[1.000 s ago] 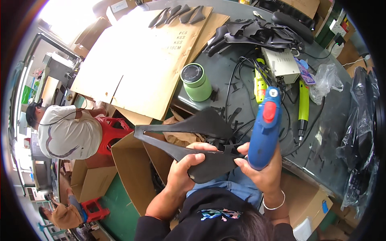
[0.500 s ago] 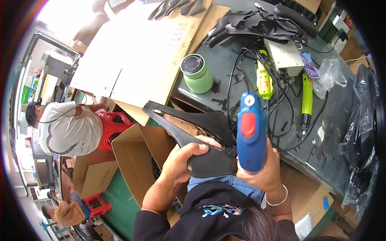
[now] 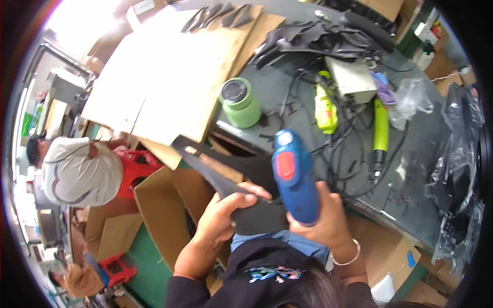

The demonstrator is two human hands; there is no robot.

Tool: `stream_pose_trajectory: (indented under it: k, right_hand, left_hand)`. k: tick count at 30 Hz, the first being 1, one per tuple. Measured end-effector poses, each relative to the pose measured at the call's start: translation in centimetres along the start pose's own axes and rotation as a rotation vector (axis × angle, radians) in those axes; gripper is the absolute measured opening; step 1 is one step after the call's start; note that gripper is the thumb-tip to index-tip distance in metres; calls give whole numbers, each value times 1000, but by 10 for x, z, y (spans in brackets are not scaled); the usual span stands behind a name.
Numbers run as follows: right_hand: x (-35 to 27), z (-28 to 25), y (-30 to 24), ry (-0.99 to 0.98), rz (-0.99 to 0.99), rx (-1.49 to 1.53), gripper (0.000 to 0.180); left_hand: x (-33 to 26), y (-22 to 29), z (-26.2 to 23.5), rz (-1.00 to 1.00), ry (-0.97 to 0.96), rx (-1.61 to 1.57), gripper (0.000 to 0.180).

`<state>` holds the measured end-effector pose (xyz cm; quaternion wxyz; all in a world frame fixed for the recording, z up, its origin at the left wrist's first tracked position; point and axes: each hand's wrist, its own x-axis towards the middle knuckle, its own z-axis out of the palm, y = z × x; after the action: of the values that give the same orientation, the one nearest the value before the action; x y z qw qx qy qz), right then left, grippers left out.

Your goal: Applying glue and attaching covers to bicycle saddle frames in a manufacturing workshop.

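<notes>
**At the bench edge: black part and blue tool in hand**

Beyond the blue tool (image 3: 294, 177), on the dark bench (image 3: 411, 169), lie a green tub (image 3: 240, 102), a yellow tool (image 3: 325, 107), a green tool (image 3: 380, 131) and a tangle of black cables (image 3: 354, 154). A white box (image 3: 353, 79) sits behind the yellow tool, and a clear bag (image 3: 411, 100) lies to the right of the green one. Left of the blue tool, past the tub, large cardboard sheets (image 3: 169, 77) cover the bench. Below them, left of the hands, stands an open carton (image 3: 164, 205); further left a person in a white shirt (image 3: 77, 172) bends beside a red stool (image 3: 134, 169). Nothing stands between the hands and the bench.

The black part (image 3: 241, 190) is held just left of the blue tool and partly behind it, above the person's lap. It is long, flat and matt black, broad at the near end and tapering into narrow arms. Its long axis runs from the hands up and left, its thin end pointing at the cardboard.

The left hand (image 3: 223, 218) is closed round the part's broad end, thumb on top. The right hand (image 3: 321, 220) is wrapped round the blue tool's lower body; the tool stands nearly upright, its round head leaning up and left, a red patch on its face.
</notes>
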<state>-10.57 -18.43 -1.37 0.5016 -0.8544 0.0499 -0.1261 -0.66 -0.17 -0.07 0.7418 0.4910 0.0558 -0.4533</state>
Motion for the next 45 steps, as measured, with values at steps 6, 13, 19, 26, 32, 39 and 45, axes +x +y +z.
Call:
stream_pose_trajectory:
  k: [6,13,19,26,32,39,45]
  right_hand:
    - [-3,9,2,-20,-24,46,48]
    - [-7,6,7,36,208,282,44]
    - [-6,1,1,-11,62,189,44]
    - [-4,2,14,-25,77,71,51]
    - [2,4,1,163,222,339,41]
    - [-21,17,-8,-46,98,23,45]
    - [-24,16,-20,-129,116,-6,49]
  left_hand:
    - [0,-7,-4,14,0,-3,27]
    - [-3,-5,-9,54,5,-34,29]
    - [0,-5,-10,83,50,-40,29]
    - [0,-4,-7,52,7,-16,29]
    - [-3,-8,6,502,131,-250,35]
    - [16,-20,13,1001,180,-354,40]
    - [23,-27,6,1146,254,-253,39]
